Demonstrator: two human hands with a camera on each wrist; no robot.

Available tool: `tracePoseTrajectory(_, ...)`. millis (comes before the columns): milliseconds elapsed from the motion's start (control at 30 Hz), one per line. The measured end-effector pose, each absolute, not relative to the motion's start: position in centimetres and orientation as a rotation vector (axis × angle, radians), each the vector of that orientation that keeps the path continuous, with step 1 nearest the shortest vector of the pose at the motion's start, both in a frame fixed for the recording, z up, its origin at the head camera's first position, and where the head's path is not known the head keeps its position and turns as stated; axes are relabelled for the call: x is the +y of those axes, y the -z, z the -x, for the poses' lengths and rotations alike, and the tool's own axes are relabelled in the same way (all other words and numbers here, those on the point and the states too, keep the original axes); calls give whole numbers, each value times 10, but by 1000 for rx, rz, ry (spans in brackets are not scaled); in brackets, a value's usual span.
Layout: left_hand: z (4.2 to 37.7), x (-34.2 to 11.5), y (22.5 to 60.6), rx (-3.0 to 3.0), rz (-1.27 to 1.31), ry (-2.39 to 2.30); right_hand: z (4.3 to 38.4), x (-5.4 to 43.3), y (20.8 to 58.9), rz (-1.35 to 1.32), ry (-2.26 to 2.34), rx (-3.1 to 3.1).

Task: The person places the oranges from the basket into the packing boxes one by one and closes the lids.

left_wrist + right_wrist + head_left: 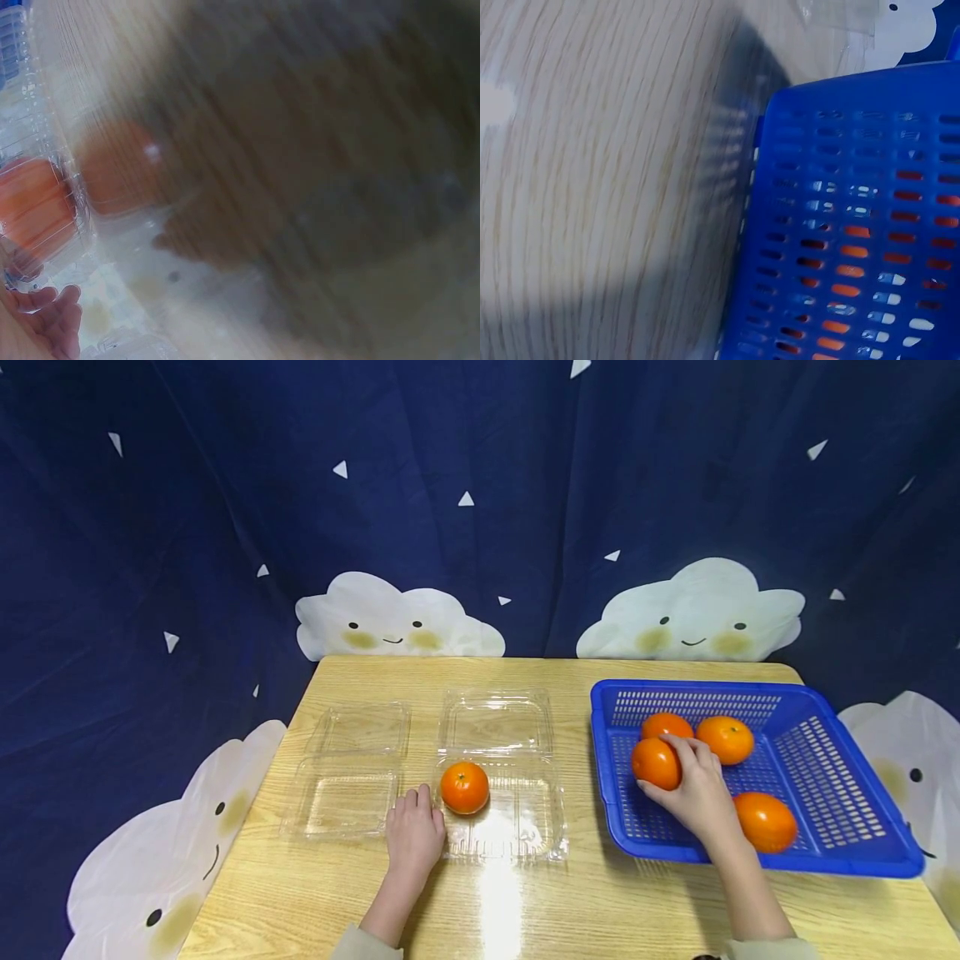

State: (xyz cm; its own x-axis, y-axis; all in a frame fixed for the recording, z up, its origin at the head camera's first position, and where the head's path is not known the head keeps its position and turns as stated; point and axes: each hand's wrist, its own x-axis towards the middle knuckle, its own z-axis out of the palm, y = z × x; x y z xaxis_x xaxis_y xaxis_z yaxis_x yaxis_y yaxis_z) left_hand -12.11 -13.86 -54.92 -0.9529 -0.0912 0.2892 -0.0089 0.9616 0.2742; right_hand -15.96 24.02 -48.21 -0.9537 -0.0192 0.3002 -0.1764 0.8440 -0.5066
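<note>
My right hand (pixel 705 789) grips an orange (pixel 656 764) inside the blue plastic basket (pixel 870 856), thumb on its near side and fingers over the top. Several other oranges are in the basket, one of them (pixel 767 822) beside my wrist. On the table, my left hand (pixel 415 831) rests with relaxed fingers at the left edge of a clear clamshell box (pixel 558 827). A single orange (pixel 465 787) sits in that box's left part, near the fingertips. The left wrist view shows the fingers (pixel 67 319) loosely bent beside the clear plastic and an orange (pixel 34 206).
A second clear clamshell box (pixel 345 806), lid folded back, lies left of my left hand. The wooden table (pixel 585 918) ends at a dark blue curtain (pixel 525 527) with cloud faces. Slotted basket walls (pixel 840 225) fill much of the right wrist view.
</note>
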Motion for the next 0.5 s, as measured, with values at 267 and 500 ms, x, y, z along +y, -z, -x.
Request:
tracePoseTrajectory(267, 120, -138, 549, -2798, -69, 388, 158, 229, 474, -173, -829, -2685)
tracePoseTrajectory(500, 121, -138, 549, -2783, -63, 382, 157, 221, 468, -208, -835, -2637)
